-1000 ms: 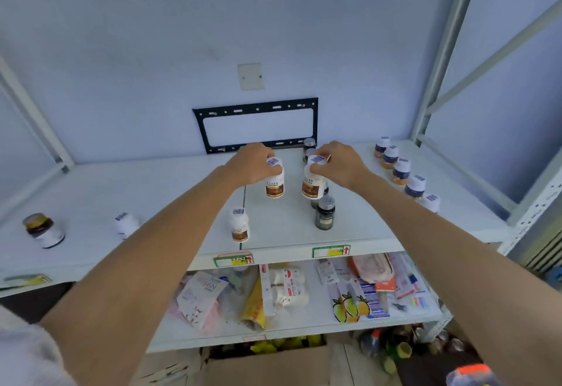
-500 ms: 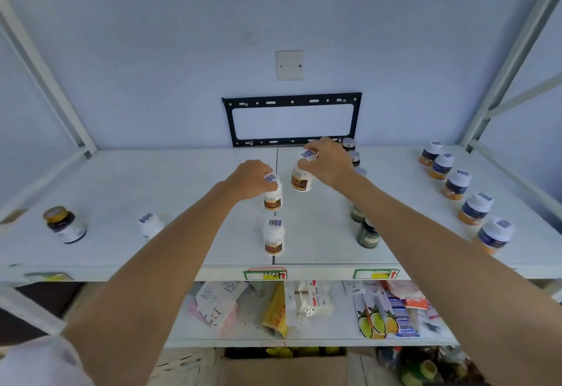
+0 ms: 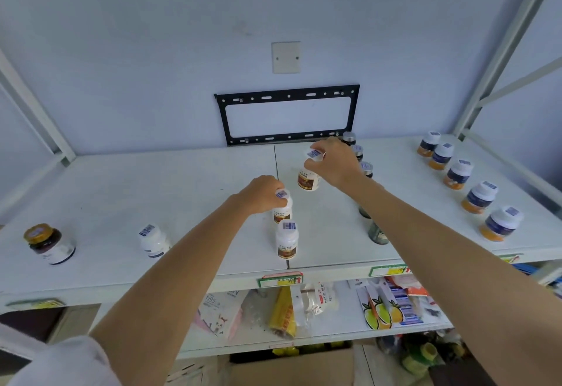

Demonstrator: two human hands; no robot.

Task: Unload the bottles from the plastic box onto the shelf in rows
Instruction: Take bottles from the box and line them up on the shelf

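Observation:
My left hand [image 3: 262, 192] grips the cap of a white bottle with a brown label [image 3: 282, 214], standing on the white shelf [image 3: 182, 203] just behind another white bottle [image 3: 286, 239] near the front edge. My right hand [image 3: 333, 162] holds a third white bottle [image 3: 307, 178] by its cap, farther back near the shelf's middle seam. Whether that bottle touches the shelf I cannot tell. The plastic box is out of view.
A row of dark bottles with silver caps [image 3: 366, 168] runs behind my right arm. Several blue-and-orange bottles [image 3: 480, 197] line the right side. A dark jar [image 3: 48, 244] and a white bottle [image 3: 152, 239] stand at the left. Packets fill the lower shelf [image 3: 334, 328].
Both hands have carried their bottles away from me along the shelf. The right hand's bottle went farther back than the left one, which now stands behind the front white bottle.

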